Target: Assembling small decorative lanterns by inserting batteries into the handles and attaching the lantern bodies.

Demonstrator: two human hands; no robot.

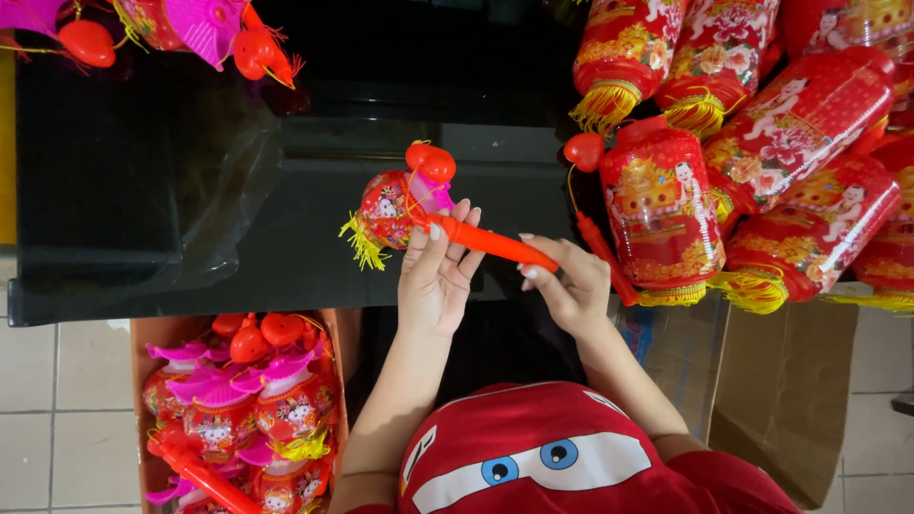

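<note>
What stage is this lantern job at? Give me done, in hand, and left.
Done: a heap of large red lanterns lies at the right of the black table. In hand: the left hand and right hand hold the orange stick of one small lantern. Left: a cardboard box on the floor holds more small lanterns.

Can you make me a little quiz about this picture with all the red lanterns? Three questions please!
1. True or false: both hands hold the orange-red handle of the small lantern.
2. Where does the pile of big red lanterns lie?
A. in the box on the floor
B. on the right of the black table
C. on the person's lap
3. Fill in: the cardboard box at the lower left holds small lanterns with ___ tops.

Key:
1. True: the left hand grips near the lantern, the right hand the far end.
2. B
3. pink
</note>
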